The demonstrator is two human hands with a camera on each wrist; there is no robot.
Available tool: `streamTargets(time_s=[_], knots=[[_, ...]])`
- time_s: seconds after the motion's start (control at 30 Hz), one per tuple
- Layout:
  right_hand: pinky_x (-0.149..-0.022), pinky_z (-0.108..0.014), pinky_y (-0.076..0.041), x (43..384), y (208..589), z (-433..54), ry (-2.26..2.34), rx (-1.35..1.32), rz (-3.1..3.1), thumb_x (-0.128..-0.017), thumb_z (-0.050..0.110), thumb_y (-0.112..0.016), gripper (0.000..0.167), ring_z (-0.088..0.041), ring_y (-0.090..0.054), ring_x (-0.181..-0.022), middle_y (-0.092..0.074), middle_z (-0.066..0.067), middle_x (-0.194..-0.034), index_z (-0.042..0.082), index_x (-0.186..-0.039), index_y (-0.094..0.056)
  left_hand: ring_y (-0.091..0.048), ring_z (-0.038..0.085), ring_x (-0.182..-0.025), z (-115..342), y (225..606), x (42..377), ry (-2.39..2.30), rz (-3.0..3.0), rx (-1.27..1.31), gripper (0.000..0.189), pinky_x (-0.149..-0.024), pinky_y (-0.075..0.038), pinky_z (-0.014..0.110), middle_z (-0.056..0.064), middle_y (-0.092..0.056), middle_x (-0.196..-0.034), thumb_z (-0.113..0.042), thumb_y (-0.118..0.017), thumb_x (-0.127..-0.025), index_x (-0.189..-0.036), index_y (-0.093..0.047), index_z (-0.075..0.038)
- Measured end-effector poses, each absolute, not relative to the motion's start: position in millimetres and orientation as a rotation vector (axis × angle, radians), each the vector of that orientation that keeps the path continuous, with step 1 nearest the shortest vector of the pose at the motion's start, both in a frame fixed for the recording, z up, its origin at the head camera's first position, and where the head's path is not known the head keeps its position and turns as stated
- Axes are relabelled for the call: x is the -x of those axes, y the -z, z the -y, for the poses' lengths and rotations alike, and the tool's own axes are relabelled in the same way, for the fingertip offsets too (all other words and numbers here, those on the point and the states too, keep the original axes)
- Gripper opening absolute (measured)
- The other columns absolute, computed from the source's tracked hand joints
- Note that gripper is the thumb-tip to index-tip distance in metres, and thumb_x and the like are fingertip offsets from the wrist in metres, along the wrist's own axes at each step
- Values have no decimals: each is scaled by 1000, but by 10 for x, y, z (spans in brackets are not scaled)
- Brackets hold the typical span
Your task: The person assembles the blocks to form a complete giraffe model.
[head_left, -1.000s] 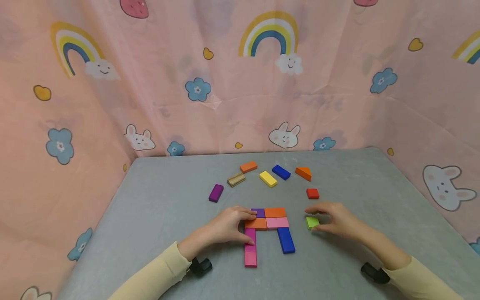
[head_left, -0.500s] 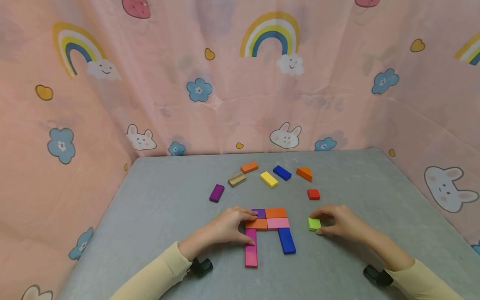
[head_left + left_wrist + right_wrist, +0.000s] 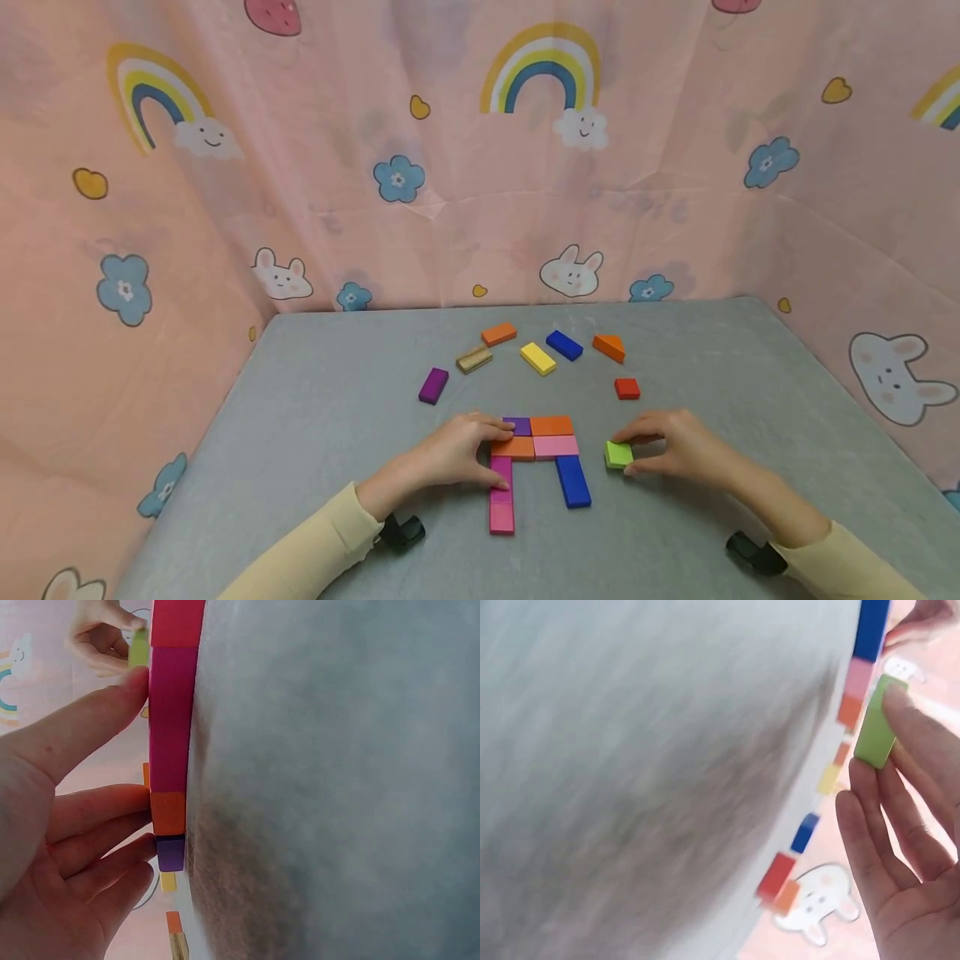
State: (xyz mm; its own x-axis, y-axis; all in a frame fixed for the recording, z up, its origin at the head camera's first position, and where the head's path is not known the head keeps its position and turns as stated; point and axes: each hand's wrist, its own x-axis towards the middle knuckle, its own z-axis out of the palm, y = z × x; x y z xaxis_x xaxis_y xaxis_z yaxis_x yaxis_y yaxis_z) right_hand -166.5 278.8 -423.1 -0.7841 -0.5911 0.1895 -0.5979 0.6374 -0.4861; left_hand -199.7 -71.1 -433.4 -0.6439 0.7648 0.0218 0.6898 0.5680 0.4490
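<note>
Left hand (image 3: pixel 459 450): fingers parted, fairly straight, gripping nothing; thumb touching magenta block (image 3: pixel 503 467), fingertips at orange block (image 3: pixel 517 451) and violet block (image 3: pixel 522 426). Right hand (image 3: pixel 681 450): green block (image 3: pixel 617 454) pinched between thumb and fingertips. Green block sits near blue block (image 3: pixel 573 483), to its right, apart. Red block (image 3: pixel 627 388) lies farther back on grey table (image 3: pixel 330 375).

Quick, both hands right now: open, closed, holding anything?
Left hand: open, thumb resting at the magenta block, fingertips at the orange block.
Right hand: closed, pinching the green block between thumb and fingers.
</note>
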Motion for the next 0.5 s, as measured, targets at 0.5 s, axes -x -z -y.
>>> streamTargets(time_s=[0.5], knots=[[-71, -24, -56, 1476, 4137, -2443, -951, -1303, 2830, -76, 34, -78, 33, -2, -63, -84, -66, 12, -97, 23, -106, -71, -49, 15, -126, 709, 4307, 1981, -633, -2624, -1216, 63, -103, -43, 32, -4, -56, -135, -44, -77, -76, -128, -61, -13]])
